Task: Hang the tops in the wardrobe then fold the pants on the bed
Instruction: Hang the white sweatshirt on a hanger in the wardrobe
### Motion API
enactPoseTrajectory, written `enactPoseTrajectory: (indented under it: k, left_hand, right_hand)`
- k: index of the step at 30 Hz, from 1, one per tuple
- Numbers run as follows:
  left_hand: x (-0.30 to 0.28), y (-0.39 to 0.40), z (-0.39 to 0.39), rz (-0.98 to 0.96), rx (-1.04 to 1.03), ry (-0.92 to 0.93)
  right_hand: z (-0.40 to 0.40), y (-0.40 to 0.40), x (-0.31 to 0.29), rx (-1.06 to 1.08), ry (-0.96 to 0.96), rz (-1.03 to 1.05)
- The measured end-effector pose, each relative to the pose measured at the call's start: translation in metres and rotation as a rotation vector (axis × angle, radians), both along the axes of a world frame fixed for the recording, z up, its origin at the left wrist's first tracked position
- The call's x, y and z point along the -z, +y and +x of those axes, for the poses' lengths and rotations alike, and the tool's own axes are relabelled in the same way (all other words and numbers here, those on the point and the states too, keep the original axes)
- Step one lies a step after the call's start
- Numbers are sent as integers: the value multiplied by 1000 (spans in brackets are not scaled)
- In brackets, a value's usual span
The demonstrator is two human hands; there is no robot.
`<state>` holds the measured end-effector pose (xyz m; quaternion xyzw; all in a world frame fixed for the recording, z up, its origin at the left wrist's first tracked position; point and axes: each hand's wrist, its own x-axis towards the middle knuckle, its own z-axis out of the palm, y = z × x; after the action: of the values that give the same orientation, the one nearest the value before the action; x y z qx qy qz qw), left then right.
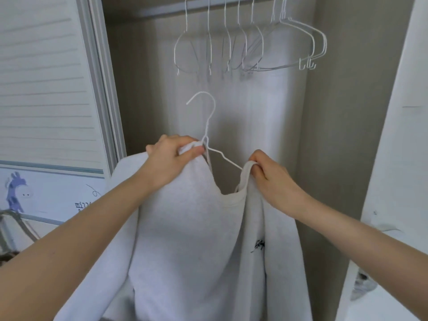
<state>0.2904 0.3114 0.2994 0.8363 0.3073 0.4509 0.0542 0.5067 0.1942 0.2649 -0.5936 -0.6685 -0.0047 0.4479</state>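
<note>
Top (185,228), soft and limp, gripped at both shoulders by left hand (172,156) and right hand (269,173) over hanger (209,126).

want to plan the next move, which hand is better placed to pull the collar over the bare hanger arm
Right. The right hand pinches the collar of the white top beside the bare arm of the hanger; the left hand grips top and hanger at the neck.

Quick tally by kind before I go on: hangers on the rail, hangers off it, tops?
Empty white hangers on the rail: about 8 (they overlap)
Hanger off the rail, going into the top: 1
White top: 1
Total: about 10
</note>
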Motion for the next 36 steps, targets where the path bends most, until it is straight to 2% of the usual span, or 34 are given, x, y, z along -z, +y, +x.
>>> enactPoseTrajectory:
  k: [4, 9, 13, 16, 20, 23, 25, 26, 30, 33, 36]
  left_hand:
    - [2, 9, -22, -45, 77, 50]
    - [8, 35, -65, -115, -33, -51]
    - [12, 45, -76, -159, -139, -207]
    - [11, 44, -70, -131, -140, -215]
    - [11, 44, -64, -68, -174, -278]
    - [13, 46, -64, -60, -184, -306]
    - [14, 48, -63, -66, -169, -282]
    - [15, 50, -62, -82, -157, -264]
    - [10, 61, -56, -146, -70, -117]
    - [10, 73, -43, -214, -5, -35]
    - [5, 83, -15, -290, 32, -2]
  right_hand:
    - [7, 0, -4, 40, 89, 105]
    - [32, -15, -20, 63, 148, 199]
    - [50, -35, -38, -61, -41, 50]
    - [57, -39, -50, -88, -123, -30]
    - [63, -38, -49, -114, 165, -35]
    - [67, -38, -36, -21, 103, -219]
    - [66, -39, -30, -47, 102, -258]
    - [64, -40, -29, -93, 178, -271]
    - [60, -46, -36, -329, 695, -420]
    - [53, -54, -51, -355, 830, -442]
    - [44, -64, -65, -329, 873, -401]
